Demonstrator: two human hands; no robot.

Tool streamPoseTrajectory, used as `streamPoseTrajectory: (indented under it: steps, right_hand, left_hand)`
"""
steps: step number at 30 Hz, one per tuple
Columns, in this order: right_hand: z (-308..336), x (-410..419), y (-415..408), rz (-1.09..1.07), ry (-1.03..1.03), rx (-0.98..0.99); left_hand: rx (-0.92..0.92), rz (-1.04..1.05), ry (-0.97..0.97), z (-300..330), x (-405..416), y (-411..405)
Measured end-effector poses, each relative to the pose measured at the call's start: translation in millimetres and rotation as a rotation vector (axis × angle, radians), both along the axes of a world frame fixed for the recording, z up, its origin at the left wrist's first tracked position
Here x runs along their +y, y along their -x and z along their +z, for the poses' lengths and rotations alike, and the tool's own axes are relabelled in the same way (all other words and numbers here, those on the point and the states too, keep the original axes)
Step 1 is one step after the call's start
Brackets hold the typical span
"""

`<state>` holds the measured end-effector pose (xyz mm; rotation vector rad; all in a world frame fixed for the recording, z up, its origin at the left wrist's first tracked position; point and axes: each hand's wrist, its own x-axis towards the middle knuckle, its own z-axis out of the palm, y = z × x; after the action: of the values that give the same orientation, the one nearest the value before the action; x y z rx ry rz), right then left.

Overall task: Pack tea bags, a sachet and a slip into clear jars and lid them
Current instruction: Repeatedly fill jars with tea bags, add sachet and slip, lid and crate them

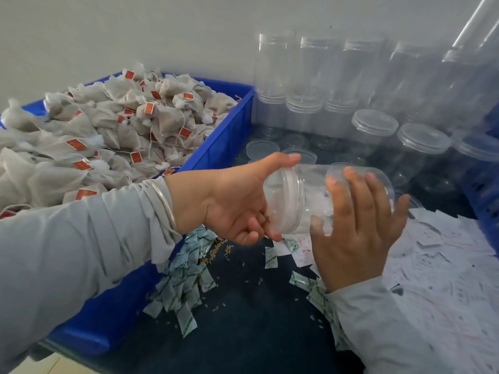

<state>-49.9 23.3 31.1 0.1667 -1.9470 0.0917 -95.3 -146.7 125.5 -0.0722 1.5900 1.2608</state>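
A clear plastic jar (318, 195) lies on its side in the air above the dark table, its lidded end pointing left. My left hand (232, 201) grips the clear lid (285, 201) with thumb on top and fingers curled below. My right hand (356, 233) wraps the jar's body from the near side, fingers spread over it. White contents show faintly inside the jar. Tea bags (108, 136) with red tags fill a blue crate (224, 147) at the left. Green-and-white sachets (183, 287) lie beside the crate. White paper slips (442, 265) are heaped at the right.
Stacked empty clear jars (318, 76) stand along the back wall. Lidded jars (421, 147) stand at the right, and loose lids (260, 149) lie behind my hands. A second blue crate edge (486, 201) rises at the far right. Loose grains (218, 249) dot the dark tabletop.
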Motion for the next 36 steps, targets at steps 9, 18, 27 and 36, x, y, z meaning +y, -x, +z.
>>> streamPoseTrajectory:
  steps: [9, 18, 27, 36]
  right_hand:
    - [-6, 4, 3, 0.053, 0.022, -0.021]
    - [-5, 12, 2, 0.083, 0.119, -0.182]
    - [-10, 23, 2, 0.220, 0.379, -0.407]
    - [-14, 20, 1, 0.191, 0.285, -0.345]
  left_hand:
    - [0.130, -0.031, 0.111, -4, 0, -2]
    - [0.447, -0.038, 0.182, -14, 2, -8]
    - [1.620, -0.452, 0.373, -27, 5, -20]
    - [1.438, -0.208, 0.318, -26, 5, -14]
